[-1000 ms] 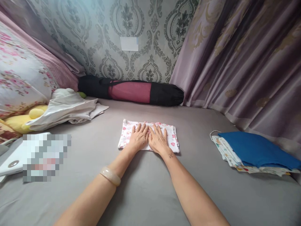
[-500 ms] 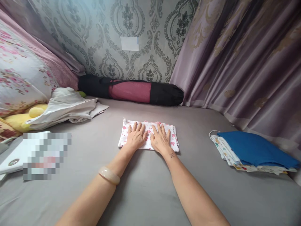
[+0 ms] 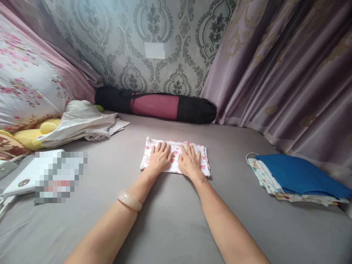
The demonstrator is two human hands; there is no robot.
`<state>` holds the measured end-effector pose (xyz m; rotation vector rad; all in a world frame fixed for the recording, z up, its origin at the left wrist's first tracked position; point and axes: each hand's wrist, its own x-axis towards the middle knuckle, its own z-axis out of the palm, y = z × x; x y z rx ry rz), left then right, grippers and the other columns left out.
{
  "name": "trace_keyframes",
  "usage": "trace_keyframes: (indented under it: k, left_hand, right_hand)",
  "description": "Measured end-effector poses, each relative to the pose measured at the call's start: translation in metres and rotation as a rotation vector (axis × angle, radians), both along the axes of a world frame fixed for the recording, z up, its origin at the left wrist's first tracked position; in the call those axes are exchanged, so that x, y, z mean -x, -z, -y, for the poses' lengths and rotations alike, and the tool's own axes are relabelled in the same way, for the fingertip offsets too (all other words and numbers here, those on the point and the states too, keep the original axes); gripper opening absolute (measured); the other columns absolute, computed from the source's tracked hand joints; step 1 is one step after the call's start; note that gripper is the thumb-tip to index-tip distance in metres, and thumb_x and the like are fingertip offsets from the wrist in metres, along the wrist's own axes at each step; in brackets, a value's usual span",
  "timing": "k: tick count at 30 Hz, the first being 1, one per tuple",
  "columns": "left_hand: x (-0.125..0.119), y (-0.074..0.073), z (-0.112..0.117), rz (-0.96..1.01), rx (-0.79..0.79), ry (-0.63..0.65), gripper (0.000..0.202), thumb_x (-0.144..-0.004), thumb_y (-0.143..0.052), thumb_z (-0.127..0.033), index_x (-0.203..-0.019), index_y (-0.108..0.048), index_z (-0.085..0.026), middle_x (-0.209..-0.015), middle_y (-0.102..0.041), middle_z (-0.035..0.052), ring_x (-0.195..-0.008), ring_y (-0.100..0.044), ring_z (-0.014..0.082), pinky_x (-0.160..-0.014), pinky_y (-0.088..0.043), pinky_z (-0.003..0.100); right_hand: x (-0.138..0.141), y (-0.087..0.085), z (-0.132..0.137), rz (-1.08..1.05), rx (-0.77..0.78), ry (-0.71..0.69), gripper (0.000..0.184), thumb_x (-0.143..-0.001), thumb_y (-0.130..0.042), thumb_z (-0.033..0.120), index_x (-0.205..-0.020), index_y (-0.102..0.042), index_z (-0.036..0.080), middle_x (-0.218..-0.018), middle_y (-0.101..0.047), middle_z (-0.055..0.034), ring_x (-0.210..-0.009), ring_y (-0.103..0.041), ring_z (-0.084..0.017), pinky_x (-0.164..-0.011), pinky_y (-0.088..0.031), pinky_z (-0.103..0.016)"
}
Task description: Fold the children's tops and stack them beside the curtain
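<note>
A folded white cloth item with pink-red prints (image 3: pixel 175 165) lies flat on the grey bed sheet (image 3: pixel 170 209) in front of me; whether it is a garment I cannot tell. My left hand (image 3: pixel 160 158) rests palm down on its left half, fingers spread. On the right half lies my right hand (image 3: pixel 190 161), also flat with fingers apart. Neither hand grips the cloth. A pale bangle (image 3: pixel 129 201) circles my left forearm.
To the right sits a stack of folded clothes, a blue one (image 3: pixel 299 176) on top. A black and maroon roll bag (image 3: pixel 154 105) lies along the wall. At left are a crumpled pale garment (image 3: pixel 85 123), a floral pillow (image 3: pixel 27 80) and a white device (image 3: pixel 30 176).
The view has shifted slightly, so the surroundings sit a little farther right. Both hands stay flat on the folded cloth, which keeps its shape.
</note>
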<state>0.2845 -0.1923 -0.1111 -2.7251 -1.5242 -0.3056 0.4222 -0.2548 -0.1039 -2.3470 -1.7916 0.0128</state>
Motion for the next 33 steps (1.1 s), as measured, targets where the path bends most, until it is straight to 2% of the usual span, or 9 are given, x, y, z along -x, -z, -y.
trace_keyframes:
  k: [4,8,15,21,26,29,33]
  left_hand:
    - [0.008,0.004,-0.004,0.028,-0.07,-0.127,0.055,-0.099,-0.025,-0.043,-0.142,-0.045,-0.015,-0.152,-0.039,0.0132,-0.144,-0.028,0.0313,-0.117,-0.019,0.053]
    - [0.013,0.009,-0.009,0.032,-0.033,-0.222,0.059,-0.099,-0.024,-0.046,-0.143,-0.044,-0.013,-0.152,-0.038,0.017,-0.143,-0.029,0.0325,-0.115,-0.02,0.054]
    - [0.015,0.012,-0.012,0.013,-0.035,-0.212,0.06,-0.099,-0.023,-0.046,-0.144,-0.041,-0.012,-0.152,-0.038,0.0173,-0.142,-0.031,0.0321,-0.115,-0.023,0.053]
    - [0.016,0.008,-0.009,0.017,-0.028,-0.19,0.059,-0.098,-0.023,-0.045,-0.143,-0.043,-0.013,-0.151,-0.04,0.0179,-0.141,-0.033,0.0323,-0.113,-0.025,0.053]
    - [0.02,0.003,-0.008,0.045,-0.059,-0.216,0.056,-0.098,-0.024,-0.043,-0.14,-0.047,-0.013,-0.151,-0.041,0.0161,-0.143,-0.028,0.0315,-0.115,-0.022,0.053]
    - [0.024,0.001,-0.011,0.035,-0.015,-0.253,0.057,-0.098,-0.023,-0.042,-0.142,-0.045,-0.013,-0.153,-0.038,0.0149,-0.144,-0.027,0.0319,-0.115,-0.02,0.055]
    - [0.028,0.0,-0.013,0.006,0.048,-0.249,0.058,-0.098,-0.022,-0.043,-0.143,-0.043,-0.013,-0.153,-0.036,0.016,-0.141,-0.033,0.0319,-0.113,-0.026,0.054]
  right_hand:
    - [-0.005,0.004,-0.001,0.027,-0.031,0.082,0.055,-0.098,-0.026,0.034,-0.152,-0.031,0.02,-0.16,-0.023,-0.0085,-0.147,-0.015,-0.025,-0.116,-0.007,-0.055]
    - [-0.008,0.008,-0.002,0.03,-0.007,0.116,0.055,-0.098,-0.024,0.034,-0.15,-0.034,0.019,-0.159,-0.024,-0.009,-0.147,-0.016,-0.025,-0.116,-0.01,-0.055]
    - [-0.006,0.009,-0.002,0.032,-0.021,0.115,0.054,-0.098,-0.026,0.034,-0.149,-0.036,0.019,-0.159,-0.024,-0.0092,-0.146,-0.017,-0.026,-0.116,-0.011,-0.055]
    - [-0.007,0.008,0.0,0.004,-0.052,0.106,0.053,-0.098,-0.029,0.033,-0.147,-0.039,0.018,-0.158,-0.028,-0.01,-0.145,-0.021,-0.026,-0.116,-0.012,-0.054]
    - [-0.017,0.005,0.002,0.029,-0.084,0.17,0.054,-0.098,-0.028,0.031,-0.149,-0.036,0.015,-0.157,-0.03,-0.0122,-0.145,-0.02,-0.026,-0.116,-0.011,-0.052]
    - [-0.023,0.005,0.003,0.017,-0.041,0.218,0.055,-0.098,-0.027,0.032,-0.149,-0.034,0.013,-0.157,-0.028,-0.0129,-0.146,-0.02,-0.027,-0.116,-0.013,-0.05]
    - [-0.025,0.006,0.002,-0.005,-0.003,0.231,0.056,-0.098,-0.025,0.032,-0.15,-0.031,0.01,-0.158,-0.027,-0.0127,-0.146,-0.02,-0.026,-0.117,-0.014,-0.048]
